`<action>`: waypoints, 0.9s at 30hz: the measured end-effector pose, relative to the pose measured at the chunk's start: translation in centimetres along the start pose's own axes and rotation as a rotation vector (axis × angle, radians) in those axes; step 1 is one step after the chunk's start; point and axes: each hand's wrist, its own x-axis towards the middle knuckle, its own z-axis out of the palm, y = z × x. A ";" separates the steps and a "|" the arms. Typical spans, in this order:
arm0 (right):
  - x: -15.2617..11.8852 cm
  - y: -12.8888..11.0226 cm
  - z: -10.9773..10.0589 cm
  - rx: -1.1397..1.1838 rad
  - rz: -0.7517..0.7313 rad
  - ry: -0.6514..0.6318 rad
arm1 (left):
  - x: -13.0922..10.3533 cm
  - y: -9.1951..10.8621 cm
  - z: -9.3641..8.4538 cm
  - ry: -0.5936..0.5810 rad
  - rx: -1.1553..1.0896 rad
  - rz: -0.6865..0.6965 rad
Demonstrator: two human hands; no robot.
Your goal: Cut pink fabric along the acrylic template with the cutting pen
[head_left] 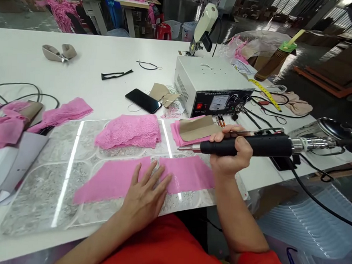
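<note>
My left hand (147, 190) lies flat with its fingers spread, pressing on two pieces of pink fabric where their ends meet. One pink fabric piece (109, 179) stretches to the left, tapering; the other pink fabric piece (191, 173) lies to the right. My right hand (231, 152) is wrapped around a black handheld ultrasonic welder (253, 145) with a pointed metal tip. That tip points left, above the mat, behind the right piece. Folded pink lace fabric (130, 131) sits beyond my left hand. A brown card (197, 127) rests on more pink fabric near the tip.
A patterned clear mat (48, 187) covers the table's front. Behind stands a control box (215, 84) with a meter. A phone (143, 100), scissors (62, 55), a yellow tape measure (266, 94) and cables lie around. Pink fabric (4, 128) is heaped at left. A person stands far back.
</note>
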 end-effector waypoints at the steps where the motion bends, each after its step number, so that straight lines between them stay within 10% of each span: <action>1: -0.4 0.1 0.2 0.002 0.023 -0.025 | 0.0 0.1 0.0 -0.007 0.005 -0.004; 27: -3.7 1.9 1.7 -0.002 0.103 -0.295 | -0.3 0.2 0.0 -0.027 0.016 0.009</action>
